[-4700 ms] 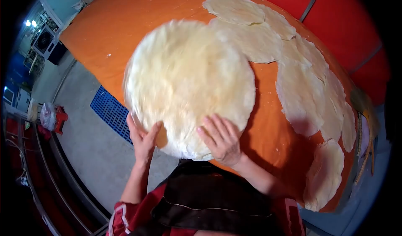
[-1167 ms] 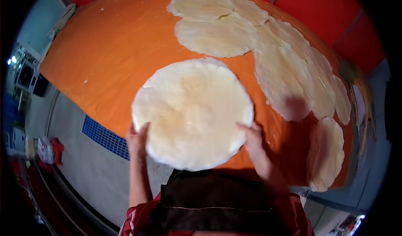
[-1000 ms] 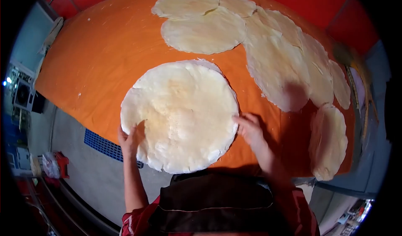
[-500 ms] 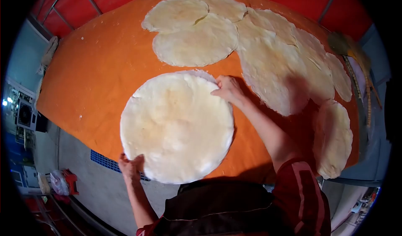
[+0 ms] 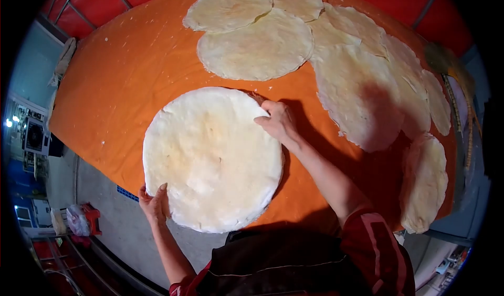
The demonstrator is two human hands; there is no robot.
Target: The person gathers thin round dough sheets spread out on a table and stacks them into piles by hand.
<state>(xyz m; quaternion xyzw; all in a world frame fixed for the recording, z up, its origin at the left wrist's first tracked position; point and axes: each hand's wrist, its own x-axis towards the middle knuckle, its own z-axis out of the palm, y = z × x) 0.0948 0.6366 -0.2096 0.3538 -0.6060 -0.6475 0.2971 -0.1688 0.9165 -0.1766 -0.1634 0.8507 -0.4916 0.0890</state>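
A large round pale flatbread (image 5: 210,154), with faint brown patches, is at the near edge of the orange-covered table (image 5: 126,75). My left hand (image 5: 155,202) grips its lower left rim, thumb on top and fingers underneath. At the upper right rim, my right hand (image 5: 277,119) pinches the edge between thumb and fingers. Whether more sheets lie beneath this one I cannot tell.
Thin round flatbreads (image 5: 254,44) overlap along the table's far and right side. Another flatbread (image 5: 424,183) lies at the right edge. A red stool (image 5: 92,218) with a plastic bag stands on the floor at left.
My right hand has moved from the flatbread's right side to its upper right rim. The flatbread has shifted slightly left since half a second ago, and the rim peeking out behind its top is now covered.
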